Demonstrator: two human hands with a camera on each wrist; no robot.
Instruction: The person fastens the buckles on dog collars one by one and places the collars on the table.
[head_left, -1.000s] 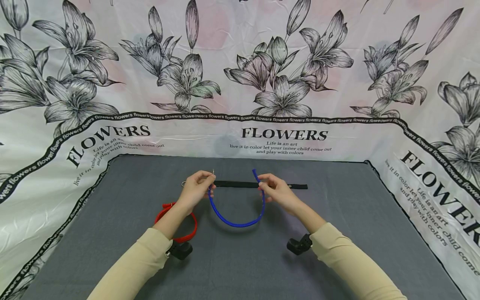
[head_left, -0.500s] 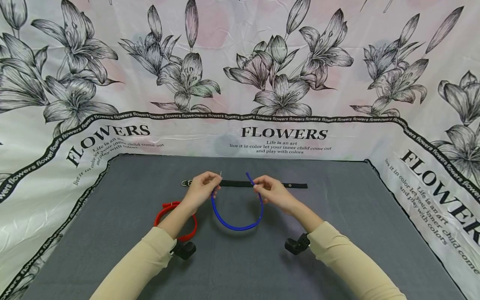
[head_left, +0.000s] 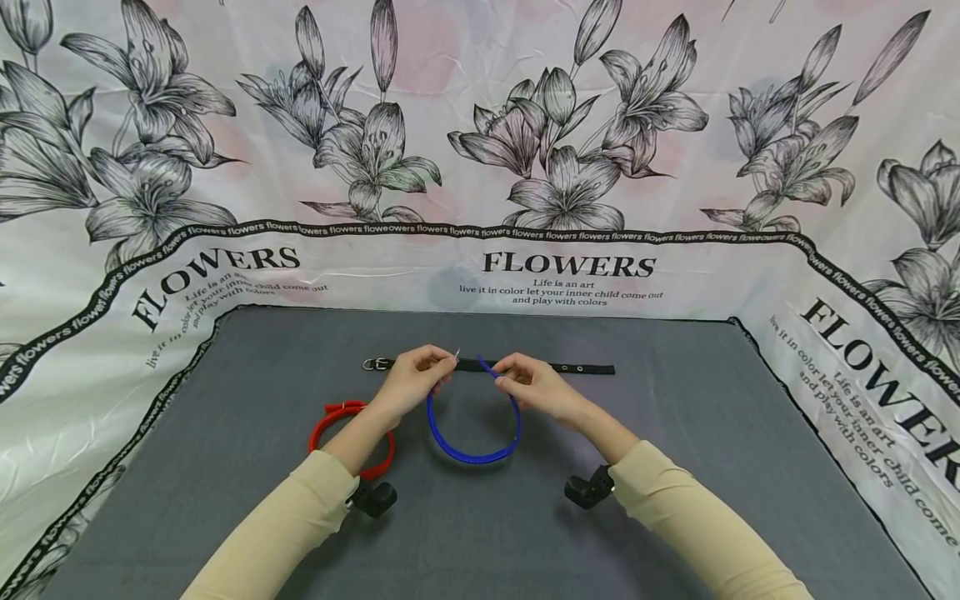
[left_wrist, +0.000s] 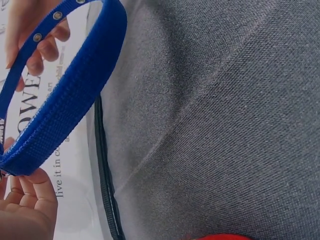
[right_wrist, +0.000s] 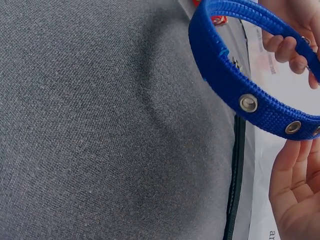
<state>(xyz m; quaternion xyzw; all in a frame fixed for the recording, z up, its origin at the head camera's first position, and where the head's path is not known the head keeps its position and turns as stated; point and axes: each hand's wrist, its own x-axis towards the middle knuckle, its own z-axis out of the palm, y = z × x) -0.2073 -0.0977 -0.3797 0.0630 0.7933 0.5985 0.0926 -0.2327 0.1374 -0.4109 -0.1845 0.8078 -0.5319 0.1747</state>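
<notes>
Both hands hold a blue pet collar (head_left: 474, 458) bent into a loop that hangs over the grey cloth. My left hand (head_left: 410, 381) pinches the buckle end, where a bit of metal (head_left: 457, 353) pokes up past the fingertips. With fingers and thumb, my right hand (head_left: 542, 388) grips the strap near its free end, and the blue tip (head_left: 483, 363) points toward the left hand. Metal eyelets (right_wrist: 248, 103) line the strap in the right wrist view. In the left wrist view the padded band (left_wrist: 75, 100) arcs between both hands.
Behind the hands a black collar (head_left: 592, 369) lies straight across the grey cloth (head_left: 675, 400). A red collar (head_left: 352, 408) lies coiled, partly under the left forearm. The cloth borders a white flower-printed sheet (head_left: 420, 279) at the back.
The two hands have drawn closer together, left hand moving right and right hand moving left. The blue loop has narrowed, its tip tilting nearer the buckle end.
</notes>
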